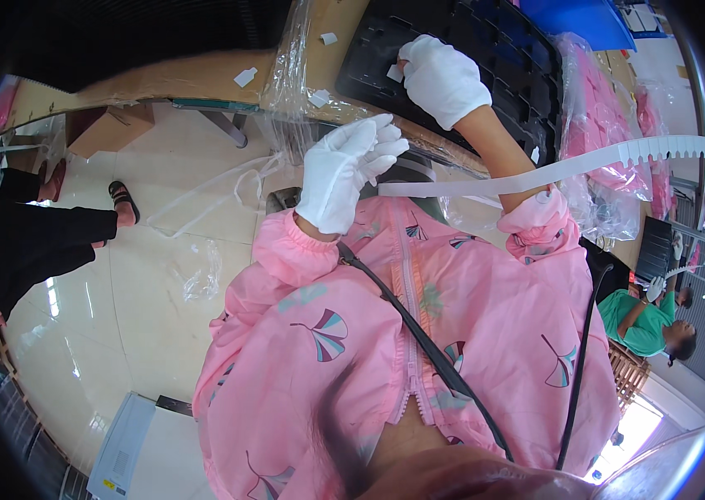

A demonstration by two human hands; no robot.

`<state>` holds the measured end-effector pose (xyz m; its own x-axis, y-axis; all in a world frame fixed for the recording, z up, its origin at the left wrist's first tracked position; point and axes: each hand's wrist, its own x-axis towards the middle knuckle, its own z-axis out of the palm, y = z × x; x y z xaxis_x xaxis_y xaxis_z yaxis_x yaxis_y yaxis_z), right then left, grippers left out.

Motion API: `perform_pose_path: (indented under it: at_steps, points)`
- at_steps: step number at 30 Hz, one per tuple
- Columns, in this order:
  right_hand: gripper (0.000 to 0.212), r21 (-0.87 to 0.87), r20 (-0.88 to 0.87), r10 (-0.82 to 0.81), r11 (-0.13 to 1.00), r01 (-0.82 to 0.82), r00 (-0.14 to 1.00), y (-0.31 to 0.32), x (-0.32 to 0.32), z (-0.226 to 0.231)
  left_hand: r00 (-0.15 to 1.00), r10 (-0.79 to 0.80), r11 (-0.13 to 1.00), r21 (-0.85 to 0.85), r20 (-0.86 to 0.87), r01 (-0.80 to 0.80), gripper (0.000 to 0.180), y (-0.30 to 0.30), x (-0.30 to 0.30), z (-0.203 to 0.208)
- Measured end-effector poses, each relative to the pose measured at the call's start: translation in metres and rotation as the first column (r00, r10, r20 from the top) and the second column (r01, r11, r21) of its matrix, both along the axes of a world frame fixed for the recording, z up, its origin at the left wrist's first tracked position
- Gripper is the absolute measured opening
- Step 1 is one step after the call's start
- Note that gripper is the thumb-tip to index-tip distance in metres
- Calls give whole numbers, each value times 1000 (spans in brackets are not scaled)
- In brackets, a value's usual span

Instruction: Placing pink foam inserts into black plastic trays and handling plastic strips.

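My right hand (445,82), in a white glove, is closed over the black compartmented tray (527,87). A small white piece (395,73) shows at its fingertips, above the tray's near left edge. My left hand (342,177), gloved too, is held in front of the table edge. Its fingers are stretched out and slightly apart, and nothing shows in them. A long white strip (535,177) with a notched edge toward its right end crosses in front of my right forearm. Its left end lies just below my left hand.
Small white pieces (245,77) lie on the brown table edge (202,77). Clear plastic film (287,67) hangs over it. Plastic-wrapped pink goods (594,117) and a blue bin (579,23) stand to the right. A cardboard box (111,129) sits below left. Other people are nearby.
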<state>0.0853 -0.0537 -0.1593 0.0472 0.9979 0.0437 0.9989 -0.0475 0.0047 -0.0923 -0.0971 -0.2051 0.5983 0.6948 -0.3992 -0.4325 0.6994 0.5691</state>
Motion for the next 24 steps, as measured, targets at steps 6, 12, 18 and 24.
perform_pose_path:
  at_steps: [6,12,18,24]
  points:
    - [17,117,-85,42,993,-32,996,-5,7,-12,999,26,999,-27,21,-25,37,0,-4,-8]
    - [17,20,-95,-29,999,31,995,-4,-2,2,999,28,1000,-15,20,-28,36,2,-5,-7]
    - [18,61,-109,-26,998,33,994,-4,1,-3,999,22,1000,-20,46,-21,35,5,-5,-10]
    - [16,22,-57,31,999,-30,998,0,3,-2,1000,13,999,-32,25,-12,35,2,-7,-6]
